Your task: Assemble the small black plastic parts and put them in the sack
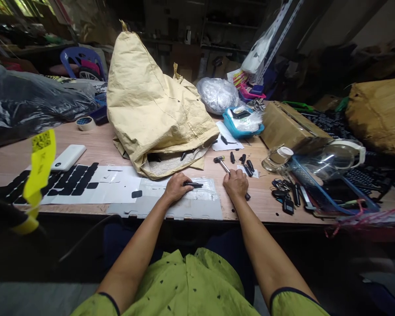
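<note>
My left hand point(177, 188) is closed on a slim black piece point(196, 185), whose exact kind I cannot make out. It lies low over a grey board point(197, 211) covered partly with clear film. To the right, my right hand point(236, 183) wraps round the handle of a small hammer point(220, 161); the hammer's head rests on the table, pointing away from me. Several short black pieces point(249, 166) lie just beyond that hand, some on a scrap of white paper. Behind the board sags a big tan sack point(158, 105), its mouth facing me with a few dark pieces inside.
White sheets with black stickers point(80, 180) and a white power bank point(69, 157) lie left. Right are keys point(287, 204), a glass jar point(276, 160), a clear jug point(339, 156), a cardboard box point(292, 127) and a blue basket point(243, 127). A yellow tag point(39, 171) hangs near the camera.
</note>
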A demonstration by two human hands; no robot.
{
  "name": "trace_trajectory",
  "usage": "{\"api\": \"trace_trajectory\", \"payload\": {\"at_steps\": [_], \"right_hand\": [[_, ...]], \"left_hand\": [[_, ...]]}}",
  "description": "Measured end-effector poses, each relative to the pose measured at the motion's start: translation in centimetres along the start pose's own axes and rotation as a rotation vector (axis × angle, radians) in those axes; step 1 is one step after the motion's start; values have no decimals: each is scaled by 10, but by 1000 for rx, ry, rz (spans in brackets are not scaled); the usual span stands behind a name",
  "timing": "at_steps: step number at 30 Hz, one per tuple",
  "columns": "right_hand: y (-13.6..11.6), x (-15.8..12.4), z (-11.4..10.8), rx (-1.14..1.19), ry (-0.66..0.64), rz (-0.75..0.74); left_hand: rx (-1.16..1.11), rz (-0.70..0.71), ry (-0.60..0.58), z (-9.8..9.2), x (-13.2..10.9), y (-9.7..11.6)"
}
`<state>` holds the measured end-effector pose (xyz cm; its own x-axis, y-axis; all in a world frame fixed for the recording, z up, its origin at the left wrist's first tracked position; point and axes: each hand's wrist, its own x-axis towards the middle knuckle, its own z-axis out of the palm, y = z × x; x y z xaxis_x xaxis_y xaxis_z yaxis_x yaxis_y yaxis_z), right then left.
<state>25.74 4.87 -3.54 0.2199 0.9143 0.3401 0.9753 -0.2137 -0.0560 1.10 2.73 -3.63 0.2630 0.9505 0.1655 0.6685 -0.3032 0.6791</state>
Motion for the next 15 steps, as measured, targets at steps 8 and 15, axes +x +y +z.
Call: {"api": "trace_trajectory", "payload": {"at_steps": [8, 15], "right_hand": [[1, -2, 2, 4, -2, -1], [3, 7, -7, 138, -110, 42]], "left_hand": [[-56, 48, 26, 5, 2, -8], [-69, 32, 22, 8, 5, -8]]}}
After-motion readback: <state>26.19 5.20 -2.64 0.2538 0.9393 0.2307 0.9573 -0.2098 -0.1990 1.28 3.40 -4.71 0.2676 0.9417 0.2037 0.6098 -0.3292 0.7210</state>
